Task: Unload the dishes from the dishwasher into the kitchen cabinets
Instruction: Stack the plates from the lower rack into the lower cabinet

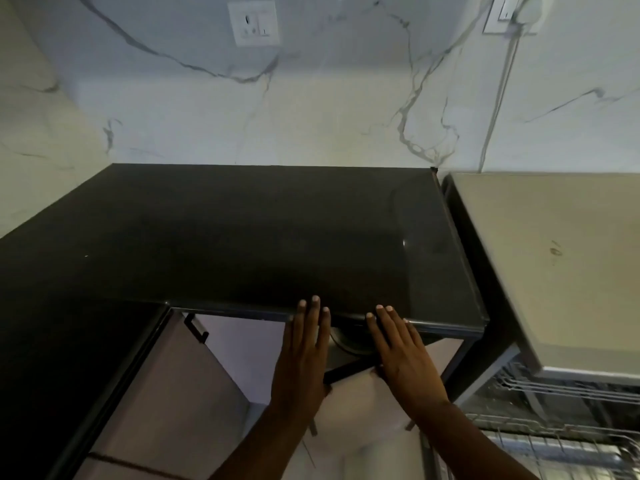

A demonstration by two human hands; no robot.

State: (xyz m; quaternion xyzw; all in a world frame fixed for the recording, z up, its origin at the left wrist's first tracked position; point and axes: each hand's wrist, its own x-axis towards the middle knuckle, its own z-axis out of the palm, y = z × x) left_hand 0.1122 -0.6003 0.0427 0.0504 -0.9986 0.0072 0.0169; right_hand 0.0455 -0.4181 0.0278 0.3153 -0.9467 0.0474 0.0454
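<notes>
Both of my hands reach forward with straight fingers, just under the front edge of the black countertop (242, 237). My left hand (304, 355) and my right hand (403, 355) lie flat side by side on the top of a pulled-out cabinet drawer (349, 370); neither holds anything. Between them a rounded steel dish (343, 342) shows inside the drawer, mostly hidden. At the right stands the open dishwasher (561, 271), with its upper wire rack (568, 389) and lower wire rack (554, 445) pulled out.
Pale cabinet fronts with a black handle (196, 329) sit below the counter at the left. A marble-patterned wall with a socket plate (254, 24) rises behind. A white cable (498, 98) runs down the wall behind the dishwasher.
</notes>
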